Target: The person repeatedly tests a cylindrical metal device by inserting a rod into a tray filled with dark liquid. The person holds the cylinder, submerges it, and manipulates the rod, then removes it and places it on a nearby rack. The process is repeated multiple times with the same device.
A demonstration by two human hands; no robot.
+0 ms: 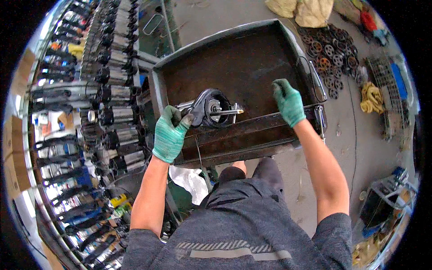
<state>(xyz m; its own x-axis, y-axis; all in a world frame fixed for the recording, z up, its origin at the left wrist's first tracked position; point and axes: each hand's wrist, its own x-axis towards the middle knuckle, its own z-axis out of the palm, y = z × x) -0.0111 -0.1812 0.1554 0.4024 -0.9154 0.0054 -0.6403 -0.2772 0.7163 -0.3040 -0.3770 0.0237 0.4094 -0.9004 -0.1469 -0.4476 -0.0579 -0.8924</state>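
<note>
Both my hands wear green knit gloves with dark fingertips. My left hand [169, 136] is closed on the near left side of a black round machine housing [203, 108]. A bare metal shaft with a brassy tip sticks out of the housing to the right, and a silvery cylindrical body shows behind it at the left. The part is at the left of a dark metal tray [234, 58], above its front section. My right hand [289, 102] hovers over the right side of the tray, apart from the part. Its fingers are curled together; anything inside them is hidden.
A long rack of similar motor-like parts [119, 92] runs along my left. A wire handle [317, 81] is at the tray's right edge. Black and rusty wheels [335, 54] lie heaped on the floor at the far right, near sacks [312, 11]. A metal cart [382, 202] stands low right.
</note>
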